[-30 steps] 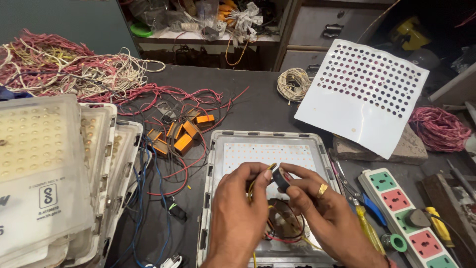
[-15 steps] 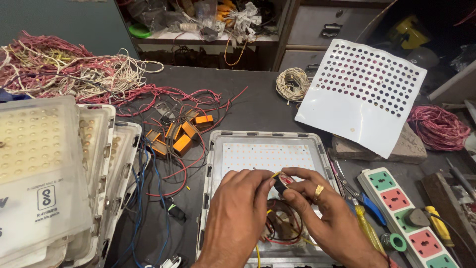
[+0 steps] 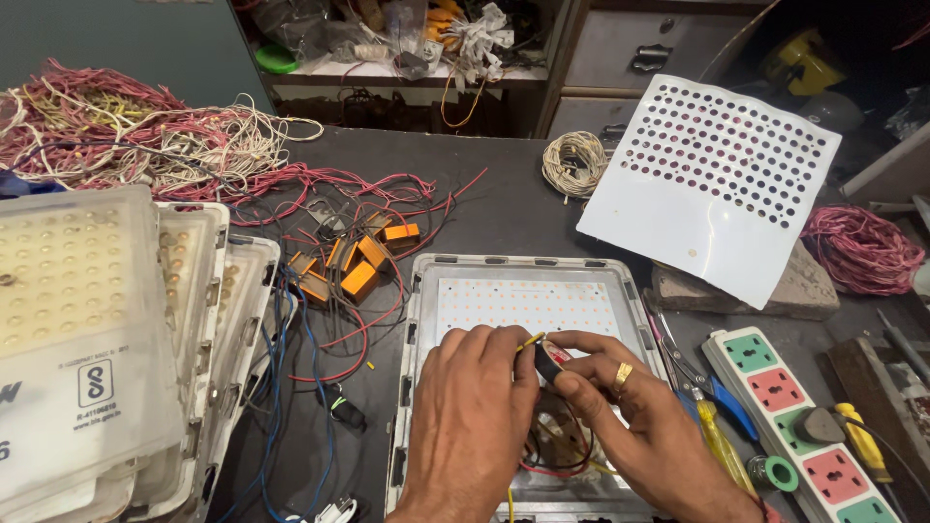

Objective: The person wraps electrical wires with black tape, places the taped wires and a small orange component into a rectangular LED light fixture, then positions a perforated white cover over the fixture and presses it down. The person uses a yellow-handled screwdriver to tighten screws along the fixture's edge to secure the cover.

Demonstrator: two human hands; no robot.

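Note:
An open grey metal lamp housing (image 3: 418,320) lies on the dark bench, with a white board of small orange diodes (image 3: 528,305) inside it. Over its near half, my left hand (image 3: 475,416) pinches a thin yellow wire (image 3: 529,342). My right hand (image 3: 630,426), with a gold ring on one finger, holds a small black roll of tape (image 3: 548,360) against that wire. Beneath both hands, red, black and yellow wires (image 3: 552,463) loop inside the housing.
Stacked clear lens covers (image 3: 87,339) fill the left. Orange blocks on red wires (image 3: 354,266) lie left of the housing. A white perforated sheet (image 3: 712,179), a power strip (image 3: 804,436), screwdrivers (image 3: 717,426), wire coils (image 3: 573,163) and tangled wire heaps (image 3: 126,145) surround it.
Both hands stay over the housing. They have shifted slightly, and my fingers have closed in tighter around the yellow wire and the tape roll.

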